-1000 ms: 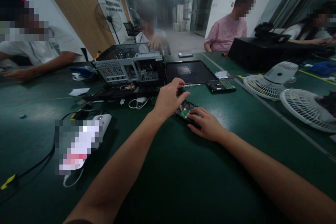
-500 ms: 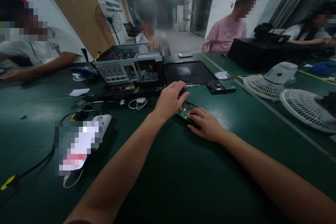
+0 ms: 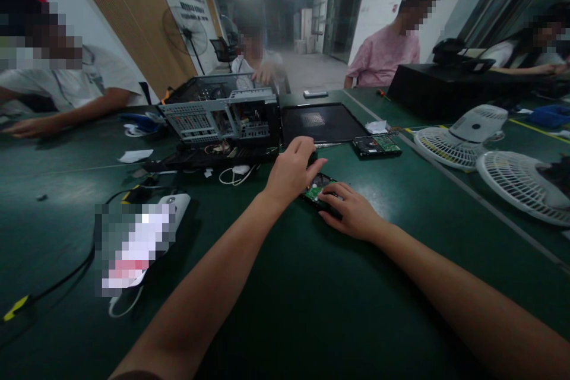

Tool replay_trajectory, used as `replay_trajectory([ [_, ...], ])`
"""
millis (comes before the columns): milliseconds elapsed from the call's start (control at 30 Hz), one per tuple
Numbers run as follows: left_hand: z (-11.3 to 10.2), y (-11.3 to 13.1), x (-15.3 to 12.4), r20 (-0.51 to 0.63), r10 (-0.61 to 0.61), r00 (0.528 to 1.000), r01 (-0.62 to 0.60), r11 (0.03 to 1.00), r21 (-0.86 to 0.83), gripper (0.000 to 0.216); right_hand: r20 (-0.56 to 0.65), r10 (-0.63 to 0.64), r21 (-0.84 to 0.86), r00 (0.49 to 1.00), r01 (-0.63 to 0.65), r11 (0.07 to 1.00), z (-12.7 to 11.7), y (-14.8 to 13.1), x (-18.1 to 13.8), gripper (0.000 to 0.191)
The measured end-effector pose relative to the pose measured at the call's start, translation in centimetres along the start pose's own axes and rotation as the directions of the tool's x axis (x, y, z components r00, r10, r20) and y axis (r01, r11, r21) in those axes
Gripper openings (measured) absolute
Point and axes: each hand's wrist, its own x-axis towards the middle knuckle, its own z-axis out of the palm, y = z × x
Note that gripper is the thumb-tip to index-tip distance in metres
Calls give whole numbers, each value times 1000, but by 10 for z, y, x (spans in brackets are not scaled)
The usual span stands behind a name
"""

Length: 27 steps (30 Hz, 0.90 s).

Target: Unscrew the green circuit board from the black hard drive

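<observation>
A hard drive (image 3: 314, 189) with a green circuit board lies on the green table, partly covered by my hands. My right hand (image 3: 350, 209) grips its near right side, fingertips on the board and thumb at the edge. Above the far left end of the drive, my left hand (image 3: 291, 169) is closed, fingers curled round something dark that I cannot make out. A second hard drive (image 3: 376, 146) rests farther back to the right, apart from both hands.
Beyond my hands stand an opened computer case (image 3: 222, 122) and a black side panel (image 3: 327, 123). White fans (image 3: 449, 145) lie at the right. On the left are a phone (image 3: 146, 243) with a power bank and a black cable (image 3: 62, 279). Several people sit around the table.
My left hand has shifted slightly right, its thumb reaching farther over the hard drive. The right hand keeps its grip in nearly the same place.
</observation>
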Motion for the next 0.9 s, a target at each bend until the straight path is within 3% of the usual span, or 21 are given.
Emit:
replay_trajectory([
  [267, 5, 7, -4, -106, -100, 989, 93, 993, -73, 22, -1, 8, 2, 1000, -8, 1000, 0, 0, -1, 33],
  [633, 10, 7, -3, -158, -220, 963, 194, 967, -165, 24, -15, 11, 13, 1000, -11, 1000, 0, 0, 0, 34],
  [900, 3, 11, -1, -133, -252, 959, 246, 967, -58, 14, -23, 4, 9, 1000, -3, 1000, 1, 1, -1, 33],
])
